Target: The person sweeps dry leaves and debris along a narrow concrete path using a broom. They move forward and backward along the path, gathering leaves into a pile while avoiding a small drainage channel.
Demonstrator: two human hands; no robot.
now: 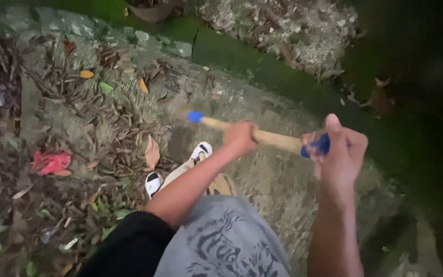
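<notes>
I hold a wooden broom handle (275,139) with a blue collar at its far end (195,116) and a blue cap at its near end. My left hand (239,137) is closed around the middle of the handle. My right hand (340,151) grips the blue cap end, thumb up. The handle runs nearly level from right to left above the ground. The broom head is blurred and hard to make out. Below are my grey printed shorts (226,238) and white sandals (201,151).
Dry brown leaves (108,123) lie piled on the concrete ground at left, with a red scrap (51,162) among them. A mossy green kerb (242,59) runs diagonally across the top. Beyond it lies rubble; the right side is dark.
</notes>
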